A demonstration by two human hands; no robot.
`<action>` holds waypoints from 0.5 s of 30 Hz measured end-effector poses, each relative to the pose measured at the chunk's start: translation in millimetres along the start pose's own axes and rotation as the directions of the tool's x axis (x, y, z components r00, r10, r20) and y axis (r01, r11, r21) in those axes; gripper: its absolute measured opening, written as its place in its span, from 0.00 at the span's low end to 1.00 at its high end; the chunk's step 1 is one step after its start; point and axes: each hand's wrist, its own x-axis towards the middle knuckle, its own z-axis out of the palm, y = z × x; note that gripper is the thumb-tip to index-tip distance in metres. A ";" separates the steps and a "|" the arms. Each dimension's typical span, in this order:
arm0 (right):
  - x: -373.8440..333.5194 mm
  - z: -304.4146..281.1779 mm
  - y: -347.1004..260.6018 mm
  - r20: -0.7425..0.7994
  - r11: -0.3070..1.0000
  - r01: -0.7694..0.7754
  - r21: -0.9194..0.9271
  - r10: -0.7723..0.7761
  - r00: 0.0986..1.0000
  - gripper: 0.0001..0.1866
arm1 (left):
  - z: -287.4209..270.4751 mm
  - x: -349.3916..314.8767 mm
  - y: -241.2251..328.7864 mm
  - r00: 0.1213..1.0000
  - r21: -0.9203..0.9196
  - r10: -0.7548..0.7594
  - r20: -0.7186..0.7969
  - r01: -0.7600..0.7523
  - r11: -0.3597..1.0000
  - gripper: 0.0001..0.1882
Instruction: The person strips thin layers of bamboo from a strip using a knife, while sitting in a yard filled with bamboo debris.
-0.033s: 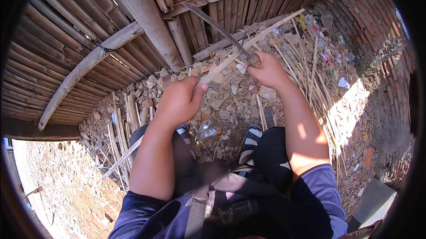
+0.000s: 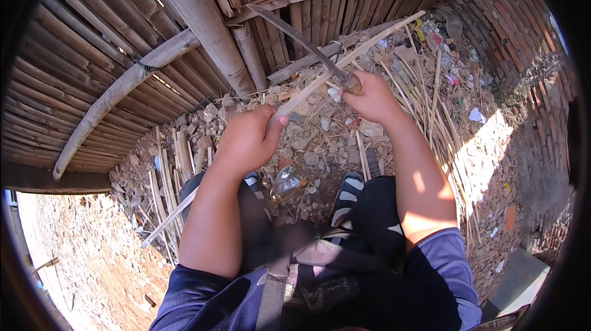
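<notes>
My left hand [image 2: 247,139] is closed around a long pale bamboo strip [image 2: 370,43]. The strip runs from beside my left forearm up toward the far right. In my right hand [image 2: 374,98] is the wooden handle of a machete [image 2: 295,35], its long dark blade pointing to the far left. Near its handle end the blade crosses the strip and appears to touch it, a little beyond my left hand. My fingers hide part of the strip and most of the handle.
A slatted bamboo wall [image 2: 80,97] with thick poles rises at the far left, a brick wall [image 2: 511,11] at the right. Split bamboo strips [image 2: 438,131] lie right of me, more [image 2: 161,189] at left. Stones and litter cover the ground; a clear plastic bag [image 2: 286,182] lies between my feet.
The machete's blade tip has shifted slightly to the left. Both hands and the bamboo strip stay nearly where they were.
</notes>
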 end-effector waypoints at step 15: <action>-2.0 5.1 -4.3 0.030 0.998 0.061 0.016 -0.061 0.998 0.17 | -2.4 0.9 0.7 0.999 0.002 0.003 0.035 -0.003 1.000 0.16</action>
